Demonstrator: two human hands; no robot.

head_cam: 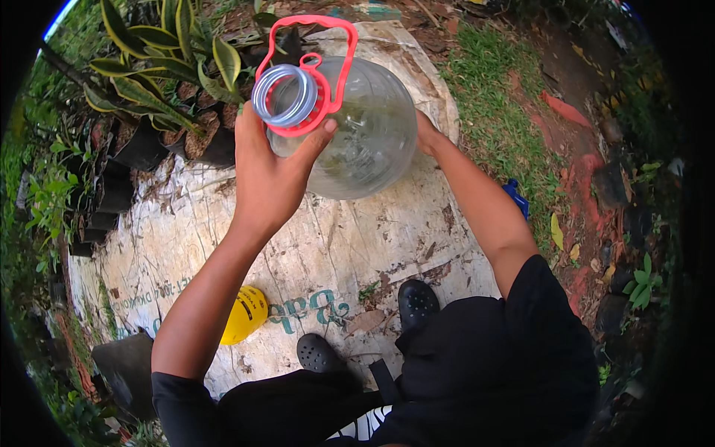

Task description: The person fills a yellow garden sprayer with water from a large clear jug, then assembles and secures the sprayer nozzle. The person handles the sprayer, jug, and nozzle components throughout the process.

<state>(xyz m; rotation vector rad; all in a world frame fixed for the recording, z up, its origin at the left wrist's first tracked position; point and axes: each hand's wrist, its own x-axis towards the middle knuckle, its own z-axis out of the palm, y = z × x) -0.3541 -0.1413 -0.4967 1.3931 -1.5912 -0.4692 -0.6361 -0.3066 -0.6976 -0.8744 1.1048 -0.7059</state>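
A large clear plastic water bottle (368, 145) is held up between my two hands, tilted so its uncapped neck (285, 95) faces up toward me. Around that neck sits a red plastic carrying handle (318, 21). My left hand (273, 162) grips the bottle just below the neck, thumb across the front. On the far right side, my right hand (425, 133) presses against the bottle's body; its fingers are hidden behind the plastic. Through the wall the inside looks see-through, and I cannot tell whether any liquid is in it.
A worn white printed tarp (357, 240) covers the ground. Potted snake plants (151, 61) in black grow bags (139, 148) stand at the left. A yellow container (246, 315) lies near my left forearm. Beyond my right arm are a blue bottle (515, 195) and grass (486, 84).
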